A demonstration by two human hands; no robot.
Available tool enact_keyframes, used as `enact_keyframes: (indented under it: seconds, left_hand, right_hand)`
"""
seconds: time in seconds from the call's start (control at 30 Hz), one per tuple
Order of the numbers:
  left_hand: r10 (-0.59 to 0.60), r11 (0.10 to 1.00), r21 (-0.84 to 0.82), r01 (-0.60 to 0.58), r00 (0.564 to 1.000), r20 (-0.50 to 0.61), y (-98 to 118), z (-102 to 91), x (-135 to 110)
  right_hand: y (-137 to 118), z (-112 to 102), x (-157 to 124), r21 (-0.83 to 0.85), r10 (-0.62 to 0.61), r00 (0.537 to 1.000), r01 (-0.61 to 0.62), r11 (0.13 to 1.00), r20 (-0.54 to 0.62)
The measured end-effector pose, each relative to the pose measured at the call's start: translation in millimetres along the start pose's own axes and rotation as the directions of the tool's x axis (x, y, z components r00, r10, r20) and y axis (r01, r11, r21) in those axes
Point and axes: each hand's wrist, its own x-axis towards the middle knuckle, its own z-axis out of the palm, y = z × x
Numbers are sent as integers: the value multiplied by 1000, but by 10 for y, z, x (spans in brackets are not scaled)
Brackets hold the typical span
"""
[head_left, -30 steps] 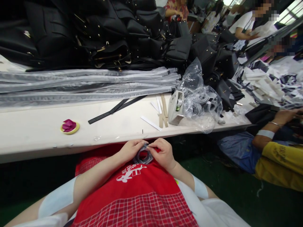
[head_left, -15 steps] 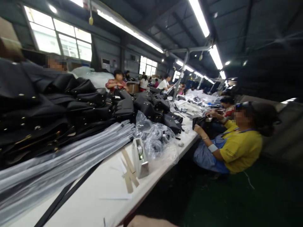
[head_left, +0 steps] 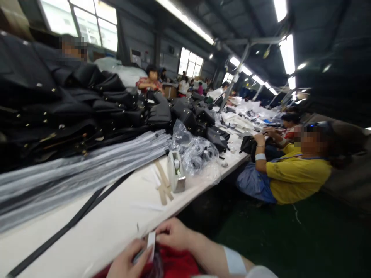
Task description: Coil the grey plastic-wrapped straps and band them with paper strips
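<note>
White strip (head_left: 151, 240), small and narrow like a paper label, stood nearly upright at the bottom edge of the view, pinched between the two hands just off the near edge of the table (head_left: 121, 216). It looked plain and pale, blurred, with no marking that could be read. The right hand (head_left: 174, 234) closed its fingertips on the strip from the right, knuckles up, wrist wrapped in a pale band. The left hand (head_left: 127, 262) came up from below, its thumb against the strip's lower end; it also gripped a dark grey piece (head_left: 139, 255) beside the strip, too blurred to identify. Under both hands lay a red garment (head_left: 174, 266) on the person's lap.

Beyond the hands, a long black strap (head_left: 66, 227) ran diagonally across the white tabletop. Farther along stood a tape dispenser (head_left: 176, 172), with several tan strips (head_left: 162, 185) lying crossed just beside it. Behind the dispenser sat a crumpled clear plastic bag (head_left: 197, 154) with coiled items inside. A stack of long grey plastic-wrapped lengths (head_left: 87, 166) stretched along the table's far side, and black handbags (head_left: 87, 104) were heaped above it.

To the right, well apart from the hands, a co-worker in a yellow shirt (head_left: 295, 177) sat at the same table with both hands on a black bag (head_left: 249, 144).
</note>
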Motion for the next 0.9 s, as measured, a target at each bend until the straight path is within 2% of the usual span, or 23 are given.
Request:
enact_keyframes:
  seconds: [0.1,0.13,0.2,0.3,0.4,0.63,0.7,0.77,0.83,0.9]
  left_hand:
    - [29,994,108,-24,998,-48,187,69,-125]
    - [45,990,134,-38,998,-48,226,83,-124]
    - [45,985,167,-33,997,-64,263,110,-111]
    - [8,986,167,15,991,-133,268,149,-131]
    - [21,988,154,4,986,-163,255,166,-161]
    - [72,994,88,-64,993,-95,231,156,-161]
    - [77,996,62,-72,993,-91,256,141,-160]
    - [41,997,61,-38,997,-62,285,103,-143]
    - [-67,997,27,66,996,52,302,40,-109]
    - [-190,972,-96,215,957,219,296,-35,-67]
  right_hand:
    - [-104,-101,-48,108,66,968,-94,990,240]
    - [-109,-132,-37,122,81,957,-119,985,280]
    - [-97,-166,-12,137,106,955,-148,980,276]
    - [-83,-160,0,112,171,966,-196,974,196]
    - [-78,-152,18,101,230,960,-247,964,159]
    - [-91,-204,86,22,262,923,-279,960,281]
    - [-138,-189,57,-94,208,943,-190,977,259]
    - [-207,-155,-5,-314,66,981,-5,949,185]
    - [-279,-116,-95,-540,-111,979,188,820,173]
    - [-332,-87,-201,-648,-218,940,339,682,262]
